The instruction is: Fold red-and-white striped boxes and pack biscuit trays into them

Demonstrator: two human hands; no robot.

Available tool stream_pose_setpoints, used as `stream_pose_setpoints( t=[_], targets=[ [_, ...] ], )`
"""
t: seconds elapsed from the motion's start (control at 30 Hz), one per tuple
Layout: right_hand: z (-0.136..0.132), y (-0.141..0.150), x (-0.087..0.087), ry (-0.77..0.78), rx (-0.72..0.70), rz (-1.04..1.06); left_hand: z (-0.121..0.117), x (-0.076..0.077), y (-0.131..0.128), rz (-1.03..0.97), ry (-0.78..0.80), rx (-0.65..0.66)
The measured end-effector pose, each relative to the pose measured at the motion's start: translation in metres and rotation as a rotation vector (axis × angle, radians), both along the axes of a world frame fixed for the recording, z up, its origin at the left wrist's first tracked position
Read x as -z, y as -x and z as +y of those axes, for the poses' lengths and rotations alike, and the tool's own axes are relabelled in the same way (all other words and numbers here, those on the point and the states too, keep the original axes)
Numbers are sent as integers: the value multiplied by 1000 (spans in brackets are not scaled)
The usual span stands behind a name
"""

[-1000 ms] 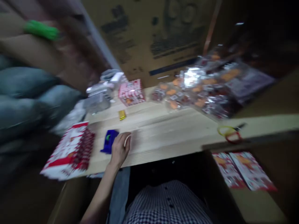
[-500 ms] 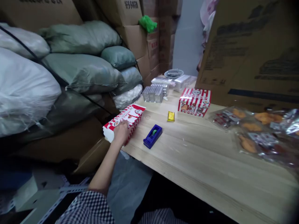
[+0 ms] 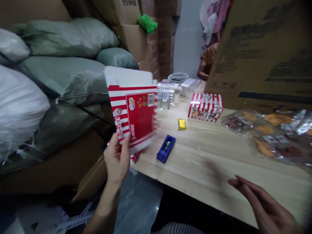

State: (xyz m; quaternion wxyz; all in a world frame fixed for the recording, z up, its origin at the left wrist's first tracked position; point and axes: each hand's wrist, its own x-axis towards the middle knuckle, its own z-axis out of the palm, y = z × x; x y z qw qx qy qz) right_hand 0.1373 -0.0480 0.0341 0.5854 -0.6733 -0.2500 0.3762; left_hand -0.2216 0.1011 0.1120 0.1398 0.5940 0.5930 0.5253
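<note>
Dim, cool light leaves the lower left nearly black; a soft shadow falls on the tabletop. Glare whitens the clear packets. The held carton's lower edge blurs.

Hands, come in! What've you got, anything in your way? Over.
Left hand gripping red-and-white striped cardboard carton, raised. Right hand apart, nothing visible in it. Blue plastic tape dispenser between them on pale wooden table.
</note>
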Motion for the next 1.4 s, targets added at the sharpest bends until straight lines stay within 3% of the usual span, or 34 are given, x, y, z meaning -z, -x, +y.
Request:
stream_pose_setpoints(
  t=[0.07, 0.13, 0.2, 0.27, 0.37, 0.43, 0.63, 0.87, 0.97, 1.07, 1.2, 1.3, 1.4],
  targets=[
    [14, 21, -2, -12, -103, 64, -10, 9, -29, -338, 260, 309],
    [25, 39, -7, -136, -165, 297, -21, 33, -64, -559, 560, 576],
    [29, 52, -9, -92, -179, 417, -35, 64, -97, -673, 719, 769],
    [25, 59, -7, -23, -148, 442, -48, 89, -122, -722, 688, 813],
    [13, 64, 0, 39, -147, 418, -63, 107, -141, -729, 582, 698],
    [7, 67, 6, 40, -148, 373, -70, 109, -143, -715, 576, 659],
    [-3, 74, 18, -114, -194, 117, -103, 101, -149, -751, 581, 732],
    [-30, 61, 24, -183, -230, -13, -137, 92, -170, -744, 561, 716],
    [-41, 47, 19, -186, -241, 114, -142, 91, -177, -835, 587, 718],
    [-49, 27, 10, -203, -349, 339, -142, 87, -180, -953, 645, 780],
    [-57, 2, 3, -276, -445, 466, -141, 81, -186, -961, 678, 837],
    [-59, -8, 10, -294, -426, 520, -137, 82, -190, -956, 704, 869],
    [-57, -13, 24, -289, -316, 534, -130, 88, -194, -964, 743, 893]
  ],
)
